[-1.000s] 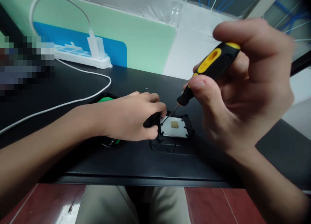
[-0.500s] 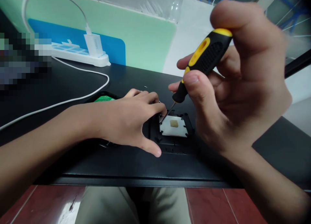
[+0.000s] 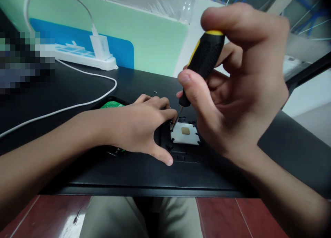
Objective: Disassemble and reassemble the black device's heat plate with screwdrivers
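Note:
My right hand (image 3: pixel 240 83) grips a black and yellow screwdriver (image 3: pixel 205 55), thumb on its side and a bent finger over its butt end. The thin shaft slants down to the left corner of a whitish plate (image 3: pixel 178 136) with a small tan square pad (image 3: pixel 185 130). This plate lies in a black plastic casing (image 3: pixel 181 157). My left hand (image 3: pixel 137 124) rests palm down over the casing's left part, thumb stretched out and fingers bent beside the shaft; the fingertips are partly hidden. Beneath that wrist shows a green circuit board (image 3: pixel 112 104) in a black housing.
A tiny metal screw (image 3: pixel 155 91) lies on the black table (image 3: pixel 144 79) beyond my left hand. At the back left stands a white power strip (image 3: pixel 82 57) with a charger (image 3: pixel 99 47), its white cable (image 3: pixel 85 72) trailing across the tabletop. The table's front edge (image 3: pixel 144 190) is near my legs.
My right hand has swung left, turning the screwdriver and standing it more upright; its yellow inlay now faces away. The tip stays at the plate's left corner. My left hand has hardly moved.

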Demonstrator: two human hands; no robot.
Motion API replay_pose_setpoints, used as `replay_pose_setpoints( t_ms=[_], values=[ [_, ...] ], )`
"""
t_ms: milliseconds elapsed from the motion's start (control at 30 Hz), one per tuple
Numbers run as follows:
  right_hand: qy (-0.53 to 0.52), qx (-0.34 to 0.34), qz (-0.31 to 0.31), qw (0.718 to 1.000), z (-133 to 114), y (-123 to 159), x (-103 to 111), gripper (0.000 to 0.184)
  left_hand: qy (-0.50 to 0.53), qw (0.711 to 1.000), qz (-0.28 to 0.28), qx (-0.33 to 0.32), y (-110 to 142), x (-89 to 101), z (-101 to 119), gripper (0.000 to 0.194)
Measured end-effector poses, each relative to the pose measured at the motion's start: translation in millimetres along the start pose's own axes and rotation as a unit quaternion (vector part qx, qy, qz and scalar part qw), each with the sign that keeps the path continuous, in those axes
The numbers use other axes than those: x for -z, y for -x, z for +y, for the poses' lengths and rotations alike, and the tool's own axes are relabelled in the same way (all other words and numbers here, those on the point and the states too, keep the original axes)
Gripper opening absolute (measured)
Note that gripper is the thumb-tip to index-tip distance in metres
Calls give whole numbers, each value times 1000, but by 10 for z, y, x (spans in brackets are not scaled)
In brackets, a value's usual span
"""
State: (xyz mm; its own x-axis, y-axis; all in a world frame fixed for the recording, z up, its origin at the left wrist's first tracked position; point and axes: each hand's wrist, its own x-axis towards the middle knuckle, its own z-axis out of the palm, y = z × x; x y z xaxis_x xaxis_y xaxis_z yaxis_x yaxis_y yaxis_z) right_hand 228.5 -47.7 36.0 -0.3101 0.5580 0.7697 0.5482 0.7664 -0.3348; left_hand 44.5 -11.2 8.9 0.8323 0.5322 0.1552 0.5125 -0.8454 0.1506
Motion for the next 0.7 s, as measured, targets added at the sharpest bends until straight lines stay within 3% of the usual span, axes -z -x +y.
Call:
replay_pose_setpoints(
  t_ms=[67, 167, 300, 367, 433, 533, 700],
  values=[
    [13, -12, 28, 999, 36, 40, -18, 44, 4, 1000, -27, 11, -7, 16, 12, 68],
    [8, -24, 71, 997, 70, 109, -25, 45, 2, 998, -54, 20, -20, 55, 40, 69],
    [-6, -23, 56, 998, 89, 154, -36, 42, -1, 998, -59, 16, -23, 75, 51, 68],
    [-12, -20, 56, 998, 147, 152, -79, 44, 7, 998, -57, 16, -18, 68, 39, 67],
    [-33, 12, 108, 994, 246, 137, -140, 50, 19, 998, -57, 21, -9, 61, 25, 69],
    [-35, 42, 92, 994, 393, 103, -169, 59, 38, 997, -65, 32, 6, 62, 15, 71],
    [33, -67, 52, 996, 558, 100, 112, 65, 47, 996, -67, 31, 18, 83, 26, 75]
  ],
)
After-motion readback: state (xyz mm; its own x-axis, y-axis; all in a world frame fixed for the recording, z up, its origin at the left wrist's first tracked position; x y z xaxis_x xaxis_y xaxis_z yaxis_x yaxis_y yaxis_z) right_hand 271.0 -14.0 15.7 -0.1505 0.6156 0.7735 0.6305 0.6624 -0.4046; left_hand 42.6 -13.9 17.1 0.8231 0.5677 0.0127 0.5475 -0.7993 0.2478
